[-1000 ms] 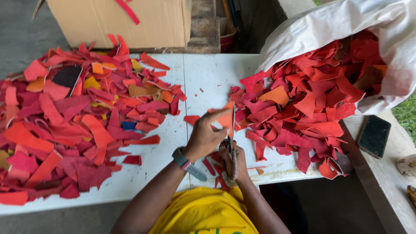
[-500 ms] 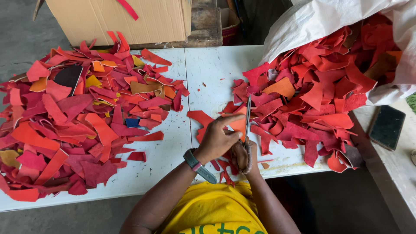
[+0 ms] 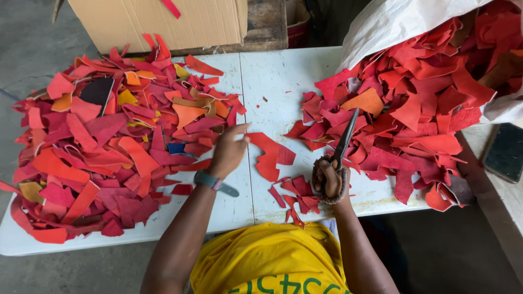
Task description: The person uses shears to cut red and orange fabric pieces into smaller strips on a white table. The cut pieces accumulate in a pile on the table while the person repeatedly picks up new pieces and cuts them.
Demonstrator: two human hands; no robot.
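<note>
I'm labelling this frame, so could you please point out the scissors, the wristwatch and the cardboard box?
scissors (image 3: 344,142): head view, on the dark blades.
wristwatch (image 3: 206,179): head view, on the band around the left wrist.
cardboard box (image 3: 163,22): head view, on its front wall.

Small craft workshop: white folding table (image 3: 283,71) heaped with red and orange leather offcuts (image 3: 109,147) toward its left edge, white sack (image 3: 392,22) spilling more at the right corner, cardboard box (image 3: 163,22) behind, concrete floor (image 3: 27,43)

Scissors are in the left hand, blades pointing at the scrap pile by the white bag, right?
Not quite. The head view shows the scissors in the right hand; the left hand holds nothing. The blades do point at the scrap pile by the white bag.
</note>
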